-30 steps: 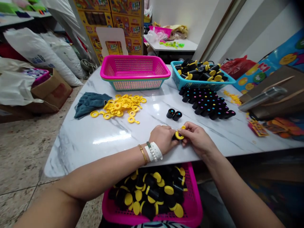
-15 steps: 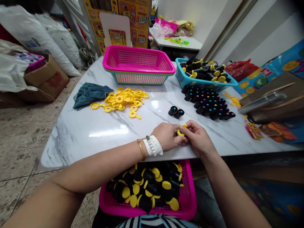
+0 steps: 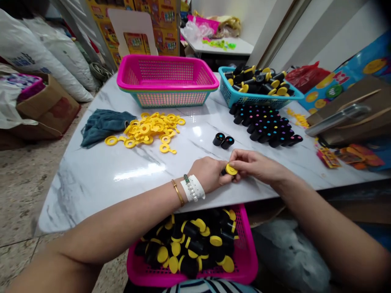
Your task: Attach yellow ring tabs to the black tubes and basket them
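Note:
My left hand (image 3: 209, 174) is wrapped round a small black cylinder, mostly hidden, with a yellow cap (image 3: 231, 169) on its end. The fingers of my right hand (image 3: 252, 165) pinch the edge of that cap. Just beyond my hands, two black cylinders (image 3: 223, 140) with coloured dots stand side by side on the marble-patterned table (image 3: 91, 195). A pile of yellow ring pieces (image 3: 152, 129) lies to the left, beside a dark blue cloth (image 3: 105, 125). Rows of black cylinders (image 3: 265, 124) stand at the right.
A pink basket (image 3: 250, 260) of black pieces with yellow caps is below the table edge. Behind are stacked pink and teal baskets (image 3: 168, 87) and a blue basket (image 3: 259, 99) of capped pieces. A paper bag (image 3: 345, 122) stands at the right.
The yellow piece showed as an open ring between my fingers; now a solid yellow disc faces up. My right hand has turned more sideways. The view has shifted slightly.

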Demonstrator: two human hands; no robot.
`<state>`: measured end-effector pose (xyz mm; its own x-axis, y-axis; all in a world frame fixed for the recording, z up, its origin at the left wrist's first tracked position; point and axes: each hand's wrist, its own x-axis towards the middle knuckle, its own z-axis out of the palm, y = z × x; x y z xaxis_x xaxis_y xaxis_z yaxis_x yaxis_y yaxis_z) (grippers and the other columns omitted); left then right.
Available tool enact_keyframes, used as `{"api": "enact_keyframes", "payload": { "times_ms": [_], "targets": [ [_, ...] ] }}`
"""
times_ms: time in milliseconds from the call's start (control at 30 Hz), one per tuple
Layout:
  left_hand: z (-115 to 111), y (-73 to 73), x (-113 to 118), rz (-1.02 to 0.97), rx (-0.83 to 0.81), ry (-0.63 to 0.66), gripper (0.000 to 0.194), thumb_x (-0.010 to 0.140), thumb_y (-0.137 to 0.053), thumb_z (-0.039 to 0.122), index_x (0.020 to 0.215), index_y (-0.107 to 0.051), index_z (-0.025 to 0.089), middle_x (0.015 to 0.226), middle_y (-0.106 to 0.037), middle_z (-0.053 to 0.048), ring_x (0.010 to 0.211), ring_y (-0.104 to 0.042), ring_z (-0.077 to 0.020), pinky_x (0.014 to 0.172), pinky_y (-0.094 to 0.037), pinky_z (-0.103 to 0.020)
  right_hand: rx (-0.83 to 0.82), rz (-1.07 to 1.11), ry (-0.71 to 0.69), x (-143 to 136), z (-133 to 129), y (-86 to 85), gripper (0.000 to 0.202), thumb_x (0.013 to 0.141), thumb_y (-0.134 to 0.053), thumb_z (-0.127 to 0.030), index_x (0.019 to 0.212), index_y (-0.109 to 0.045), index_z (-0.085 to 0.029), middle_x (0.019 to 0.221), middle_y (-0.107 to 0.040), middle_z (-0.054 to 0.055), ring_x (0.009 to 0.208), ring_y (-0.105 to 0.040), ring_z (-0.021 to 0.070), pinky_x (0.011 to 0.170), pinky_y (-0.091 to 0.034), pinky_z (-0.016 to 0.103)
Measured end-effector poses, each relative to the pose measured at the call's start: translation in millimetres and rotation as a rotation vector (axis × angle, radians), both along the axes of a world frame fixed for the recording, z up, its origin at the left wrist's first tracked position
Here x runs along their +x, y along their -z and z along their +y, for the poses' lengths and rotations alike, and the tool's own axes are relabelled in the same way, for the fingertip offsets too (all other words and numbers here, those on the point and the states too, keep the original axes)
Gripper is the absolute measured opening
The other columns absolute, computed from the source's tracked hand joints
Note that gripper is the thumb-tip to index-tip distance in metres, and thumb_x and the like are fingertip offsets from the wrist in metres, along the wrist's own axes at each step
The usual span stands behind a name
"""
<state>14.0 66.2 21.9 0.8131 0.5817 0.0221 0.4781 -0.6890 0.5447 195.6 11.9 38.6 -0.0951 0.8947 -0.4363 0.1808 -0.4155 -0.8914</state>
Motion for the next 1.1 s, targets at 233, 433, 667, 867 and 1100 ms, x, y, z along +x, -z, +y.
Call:
{"api": "enact_keyframes", "payload": {
  "times_ms": [233,433,667,867,1100],
  "targets": [
    [1,-4.5,2,0.116,0.033,-0.020,0.035,0.082,-0.053,0.048,0.100,-0.072,0.024,0.074,-0.068,-0.006,0.072,-0.063,-0.0224,0.059,-0.038,-0.027,0.302,-0.364,-0.014,-15,-12,1.2,0.015,0.090,-0.051,-0.036,0.088,-0.050,-0.021,0.067,-0.053,-0.005,0.047,-0.049,0.0072,0.044,-0.040,0.019],
    [-2,-1.1,-1,0.093,0.081,-0.058,0.033,0.084,-0.051,0.050,0.100,-0.072,0.030,0.074,-0.069,-0.004,0.072,-0.064,-0.0224,0.057,-0.037,-0.027,0.209,-0.160,0.015,-13,-10,14.5,0.027,0.087,-0.053,-0.046,0.083,-0.049,-0.019,0.060,-0.057,-0.004,0.048,-0.054,0.0098,0.047,-0.045,0.021],
    [-14,-12.8,-4,0.187,0.235,-0.104,0.036,0.086,-0.050,0.047,0.094,-0.071,0.018,0.083,-0.069,-0.010,0.079,-0.065,-0.0262,0.062,-0.044,-0.032,0.356,-0.366,0.147,-31,-19,16.9,0.018,0.090,-0.046,-0.037,0.094,-0.055,-0.021,0.058,-0.055,-0.006,0.039,-0.056,0.0101,0.038,-0.045,0.020],
    [-6,-13.3,-57,0.121,0.309,-0.253,0.049,0.079,-0.060,0.054,0.110,-0.066,0.016,0.097,-0.061,-0.011,0.092,-0.060,-0.0259,0.078,-0.049,-0.035,0.342,-0.001,0.077,-35,-43,16.9,0.020,0.085,-0.058,-0.038,0.093,-0.056,-0.019,0.095,-0.062,0.004,0.060,-0.066,0.0115,0.059,-0.058,0.028],
    [-21,7.1,-81,-0.022,0.184,-0.217,0.022,0.085,-0.056,0.029,0.100,-0.067,0.018,0.094,-0.056,-0.007,0.089,-0.056,-0.0190,0.084,-0.046,-0.030,0.842,-0.461,-0.073,-77,-100,22.4,0.015,0.090,-0.050,-0.020,0.091,-0.064,-0.021,0.117,-0.060,0.010,0.093,-0.065,0.0181,0.077,-0.055,0.029]
  ]
}}
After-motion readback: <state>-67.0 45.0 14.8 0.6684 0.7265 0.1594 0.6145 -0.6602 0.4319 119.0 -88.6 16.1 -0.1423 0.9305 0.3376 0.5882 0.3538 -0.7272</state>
